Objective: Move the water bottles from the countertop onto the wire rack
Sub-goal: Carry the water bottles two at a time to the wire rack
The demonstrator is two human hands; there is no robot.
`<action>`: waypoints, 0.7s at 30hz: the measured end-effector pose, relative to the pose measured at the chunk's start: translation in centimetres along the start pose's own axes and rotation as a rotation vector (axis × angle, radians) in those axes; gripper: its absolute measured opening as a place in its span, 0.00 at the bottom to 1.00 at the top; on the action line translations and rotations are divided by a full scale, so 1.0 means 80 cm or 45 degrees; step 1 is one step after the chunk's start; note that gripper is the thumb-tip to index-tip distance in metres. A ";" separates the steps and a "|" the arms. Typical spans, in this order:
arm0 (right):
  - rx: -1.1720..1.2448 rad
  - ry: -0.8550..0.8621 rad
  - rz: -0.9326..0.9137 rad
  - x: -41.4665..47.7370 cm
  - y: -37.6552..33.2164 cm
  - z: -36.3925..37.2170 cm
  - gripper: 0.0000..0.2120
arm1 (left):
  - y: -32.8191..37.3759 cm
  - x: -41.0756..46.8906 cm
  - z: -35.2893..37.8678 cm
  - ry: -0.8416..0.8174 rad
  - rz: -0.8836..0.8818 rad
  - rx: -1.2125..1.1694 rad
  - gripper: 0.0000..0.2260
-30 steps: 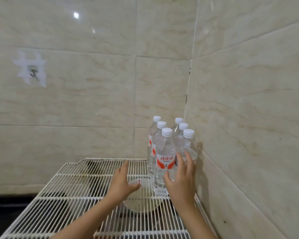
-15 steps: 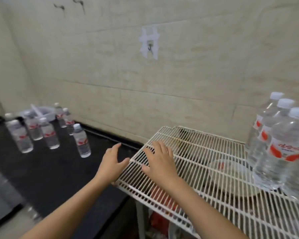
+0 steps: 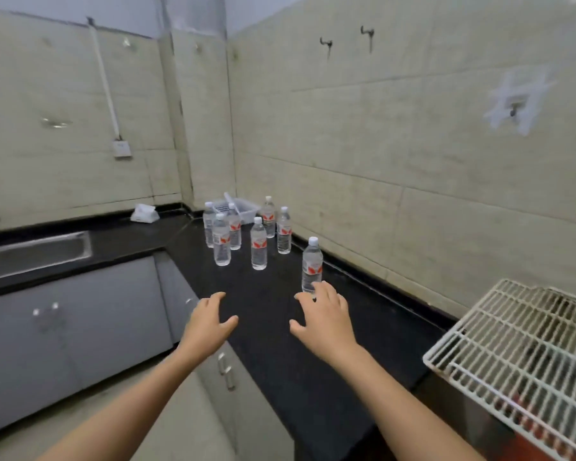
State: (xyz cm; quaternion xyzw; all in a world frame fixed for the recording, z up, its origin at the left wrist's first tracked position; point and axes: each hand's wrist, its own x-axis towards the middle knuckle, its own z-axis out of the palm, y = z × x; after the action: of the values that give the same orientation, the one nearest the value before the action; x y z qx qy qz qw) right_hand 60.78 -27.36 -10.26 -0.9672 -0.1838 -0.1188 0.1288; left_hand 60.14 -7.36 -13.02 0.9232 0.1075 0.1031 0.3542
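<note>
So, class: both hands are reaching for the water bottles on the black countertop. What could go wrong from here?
1. The right hand is closing on the nearest bottle; a careless touch could topple such a tall, narrow bottle.
2. The other bottles stand clustered, so one tipping might knock its neighbours.
3. On the wire rack, a bottle base could sit unevenly across the gaps.
</note>
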 end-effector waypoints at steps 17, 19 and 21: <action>0.003 -0.416 -0.363 0.170 -0.299 0.208 0.23 | -0.352 0.021 -0.227 0.401 -0.572 -0.100 0.22; 0.025 -0.459 -0.362 0.197 -0.308 0.228 0.23 | -0.372 0.036 -0.229 0.403 -0.609 -0.088 0.22; 0.064 -0.488 -0.350 0.230 -0.316 0.248 0.24 | -0.390 0.061 -0.237 0.409 -0.619 -0.068 0.22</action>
State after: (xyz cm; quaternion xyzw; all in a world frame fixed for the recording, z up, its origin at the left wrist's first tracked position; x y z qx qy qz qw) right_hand 71.28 7.13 -18.59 -0.9345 -0.3377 0.0553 0.0983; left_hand 55.83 28.58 -19.80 0.8326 0.3774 0.1628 0.3713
